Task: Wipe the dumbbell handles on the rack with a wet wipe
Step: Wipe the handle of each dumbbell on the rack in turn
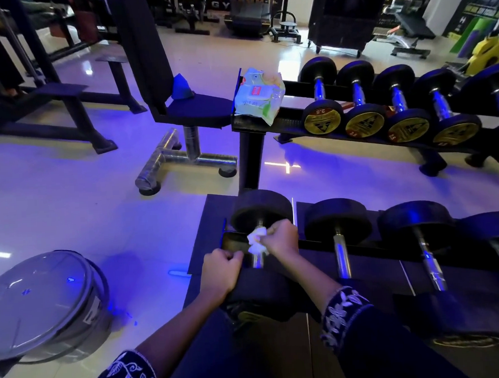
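A black dumbbell rack (310,245) holds dumbbells on two tiers. On the lower tier, my right hand (282,238) grips a crumpled white wet wipe (256,241) against the chrome handle (257,260) of the leftmost dumbbell (261,210). My left hand (220,271) is curled into a fist at the rack's left end rail, beside that handle; what it grips is hidden. More chrome-handled dumbbells (341,256) lie to the right. A wet wipe packet (258,96) rests on the upper tier's left end.
The upper tier carries several small dumbbells (322,117) with gold end caps. A grey lidded bucket (42,306) stands on the floor at left. A bench seat with a chrome base (182,158) is behind the rack. Gym machines fill the background.
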Motion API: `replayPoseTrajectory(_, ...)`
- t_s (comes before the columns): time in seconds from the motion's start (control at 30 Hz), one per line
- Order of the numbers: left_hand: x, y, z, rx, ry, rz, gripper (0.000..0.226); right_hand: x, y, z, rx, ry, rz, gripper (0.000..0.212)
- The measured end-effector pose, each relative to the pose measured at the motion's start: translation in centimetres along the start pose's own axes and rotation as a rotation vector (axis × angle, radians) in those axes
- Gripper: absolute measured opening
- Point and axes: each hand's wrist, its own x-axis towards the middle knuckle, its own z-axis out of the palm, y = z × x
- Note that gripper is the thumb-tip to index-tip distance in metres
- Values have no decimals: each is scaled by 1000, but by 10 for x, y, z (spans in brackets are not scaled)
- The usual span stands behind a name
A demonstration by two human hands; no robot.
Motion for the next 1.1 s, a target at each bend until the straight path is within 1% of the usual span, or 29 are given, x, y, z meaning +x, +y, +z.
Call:
replayPoseTrajectory(0.1,1,-1,0,-1,6,-9,54,-15,26,3,-93,-131,-1,28)
replayPoseTrajectory(0.17,3,-4,2,-12,5,-19,54,-16,32,3,-56,-169,9,35)
replayPoseTrajectory(0.23,5,-2,3,7,-27,-50,48,-9,26,2,54,-129,49,38)
replayPoseTrajectory(0.3,8,7,2,89,-79,-70,37,4,17,4,182,-68,122,36)
replayPoseTrajectory(0.37,9,17,3,176,-130,-67,41,20,13,7,369,-71,237,33)
replayPoseTrajectory(0.43,9,24,5,229,-183,-79,44,37,21,16,477,-127,311,27)
replayPoseTrajectory(0.5,6,28,10,254,-210,-109,48,35,30,18,439,-197,342,18)
replayPoseTrajectory(0.6,3,28,15,250,-185,-158,54,7,38,10,292,-340,331,21)
replayPoseTrajectory(0.63,4,28,15,238,-172,-166,54,2,41,9,281,-393,336,24)
replayPoseTrajectory(0.67,5,29,14,227,-167,-176,54,0,40,7,325,-440,357,28)
replayPoseTrajectory(0.7,6,29,13,221,-164,-179,54,1,37,6,454,-487,402,32)
replayPoseTrajectory(0.77,7,29,11,202,-159,-187,51,13,24,6,739,-466,497,37)
replayPoseTrajectory(0.8,6,29,10,186,-154,-195,49,19,15,7,835,-442,524,39)
replayPoseTrajectory(0.83,5,29,9,172,-147,-198,47,25,9,8,872,-418,531,39)
replayPoseTrajectory(0.93,3,27,7,158,-121,-199,44,26,10,11,853,-455,531,42)
replayPoseTrajectory(1.03,2,29,7,150,-113,-217,48,17,34,16,733,-504,515,32)
replayPoseTrajectory(1.1,3,31,8,165,-114,-223,49,17,45,13,735,-532,516,28)
